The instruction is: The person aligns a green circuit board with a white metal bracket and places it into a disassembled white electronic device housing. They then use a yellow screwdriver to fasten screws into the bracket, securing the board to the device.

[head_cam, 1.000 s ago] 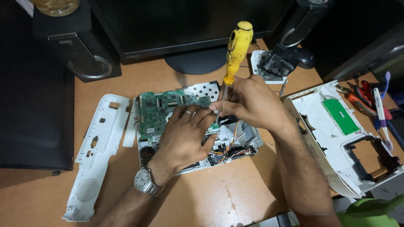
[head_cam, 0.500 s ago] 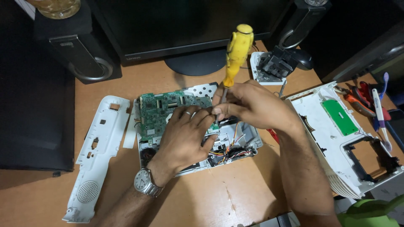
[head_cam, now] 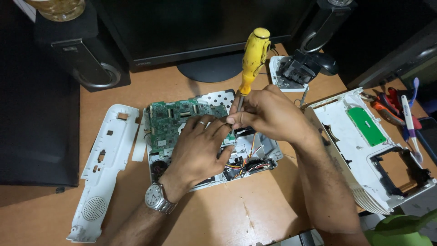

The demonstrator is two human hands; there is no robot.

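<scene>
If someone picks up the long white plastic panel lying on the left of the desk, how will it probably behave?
The white plastic panel looks thin and full of cut-outs, so it is probably light and may flex somewhat. It lies flat on the desk, so rolling seems unlikely. Its narrow sections near the openings could crack if it is bent hard.

Warm dim light, sharp, dark edges

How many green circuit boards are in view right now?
2. The large green board sits in the opened chassis under the left hand. A small green board lies in the white housing at right. Others may be hidden beneath the hands.
</scene>
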